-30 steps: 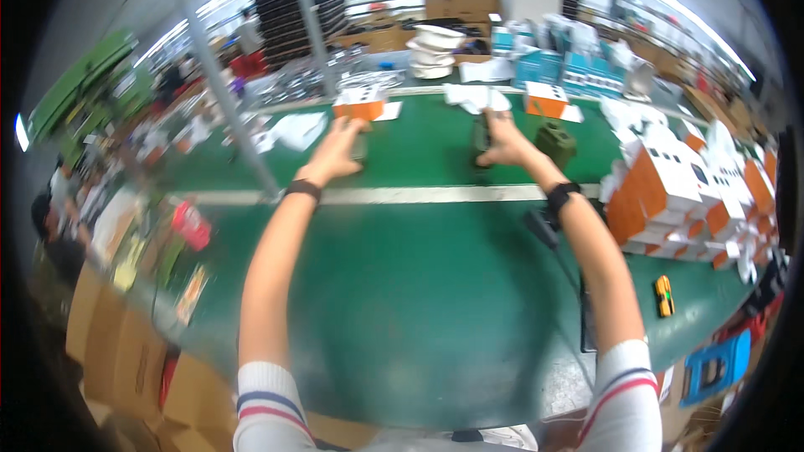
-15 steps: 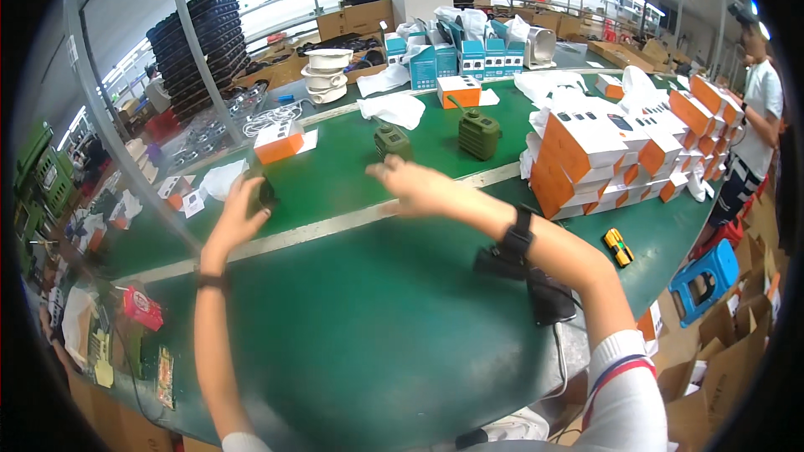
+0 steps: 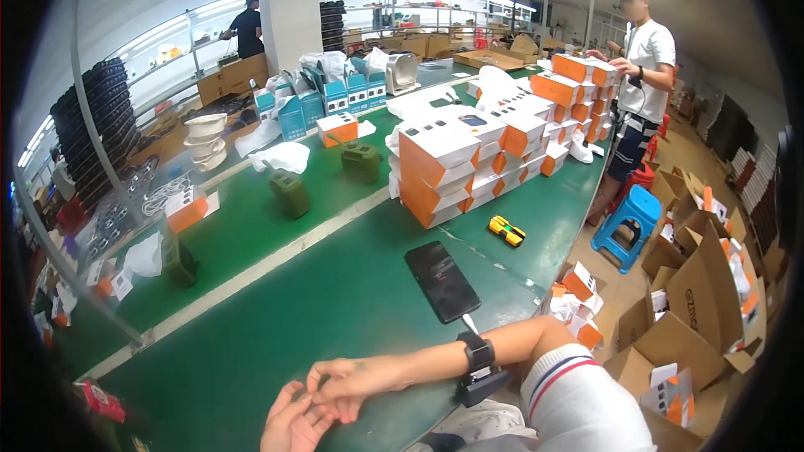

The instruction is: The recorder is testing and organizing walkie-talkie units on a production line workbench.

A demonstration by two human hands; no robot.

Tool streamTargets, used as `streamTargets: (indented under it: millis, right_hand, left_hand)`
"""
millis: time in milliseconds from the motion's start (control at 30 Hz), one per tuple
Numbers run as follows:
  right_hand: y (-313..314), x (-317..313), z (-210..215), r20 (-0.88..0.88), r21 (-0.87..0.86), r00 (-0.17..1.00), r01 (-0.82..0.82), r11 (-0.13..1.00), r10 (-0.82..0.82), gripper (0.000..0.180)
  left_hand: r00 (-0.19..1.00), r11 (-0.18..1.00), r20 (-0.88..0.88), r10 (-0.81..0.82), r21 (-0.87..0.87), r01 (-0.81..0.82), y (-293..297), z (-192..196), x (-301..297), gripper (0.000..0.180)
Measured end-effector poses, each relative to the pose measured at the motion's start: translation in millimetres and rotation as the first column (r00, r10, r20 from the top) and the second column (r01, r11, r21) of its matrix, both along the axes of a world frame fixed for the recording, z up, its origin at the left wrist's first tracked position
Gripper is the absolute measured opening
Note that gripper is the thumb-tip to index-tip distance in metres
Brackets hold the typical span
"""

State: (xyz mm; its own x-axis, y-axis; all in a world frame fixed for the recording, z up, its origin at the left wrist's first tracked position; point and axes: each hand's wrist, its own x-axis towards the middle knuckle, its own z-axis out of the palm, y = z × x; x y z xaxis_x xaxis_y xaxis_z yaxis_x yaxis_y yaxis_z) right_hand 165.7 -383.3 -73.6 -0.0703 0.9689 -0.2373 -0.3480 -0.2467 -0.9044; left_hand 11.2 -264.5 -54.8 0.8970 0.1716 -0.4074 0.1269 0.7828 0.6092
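My left hand (image 3: pixel 293 423) and my right hand (image 3: pixel 345 387) meet over the near table edge, fingertips touching. The left fingers are loosely bent and apart. Those of the right curl against its thumb; whether anything is between them is hidden. A dark strap with a boxy black part circles my right wrist. Beyond lies a black phone (image 3: pixel 442 281) with a white cable plugged in. Farther off, olive-green jerrycan-shaped devices stand on the green table (image 3: pixel 276 310): one at left (image 3: pixel 178 264), one in the middle (image 3: pixel 290 193), one farther right (image 3: pixel 360 162).
White-and-orange boxes (image 3: pixel 440 176) are stacked at right, near a yellow-and-black gadget (image 3: pixel 507 231). Teal boxes (image 3: pixel 293 117) stand at the back. A person (image 3: pixel 649 67) reaches to the far stack. A blue stool (image 3: pixel 628 226) and open cartons (image 3: pixel 695 318) occupy the right floor.
Both hands have drawn back from the far strip to the near edge and come together. The view has swung right. The left green device, by my left hand before, now stands free.
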Motion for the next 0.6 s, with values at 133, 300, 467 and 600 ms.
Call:
streamTargets:
  millis: [133, 300, 467, 600]
  right_hand:
    - [3.7, 0.8, -28.3, -0.098, 0.003, 0.993, 0.073, 0.997, -0.072, 0.028]
    - [0.7, -11.3, -44.2, 0.048, 0.103, 0.998, 0.023, 0.994, -0.029, 0.028]
    - [-1.1, -16.7, -44.9, 0.016, 0.084, 0.992, 0.119, 0.989, -0.121, 0.023]
    - [3.9, -10.1, -53.2, 0.019, 0.15, 1.0, -0.018, 0.989, 0.015, 0.025]
  left_hand:
    - [0.999, 1.0, -0.033, -0.021, 0.005, 0.021, 10.5, -25.6, 0.6, 0.019]
    - [0.991, 0.986, -0.067, -0.119, 0.108, 0.125, 10.1, -33.9, -7.8, 0.014]
    - [0.989, 0.985, -0.081, -0.123, 0.115, 0.131, 9.0, -27.0, -7.6, 0.012]
    - [0.987, 0.981, -0.035, -0.158, 0.111, 0.161, 11.7, -31.7, -8.3, 0.013]
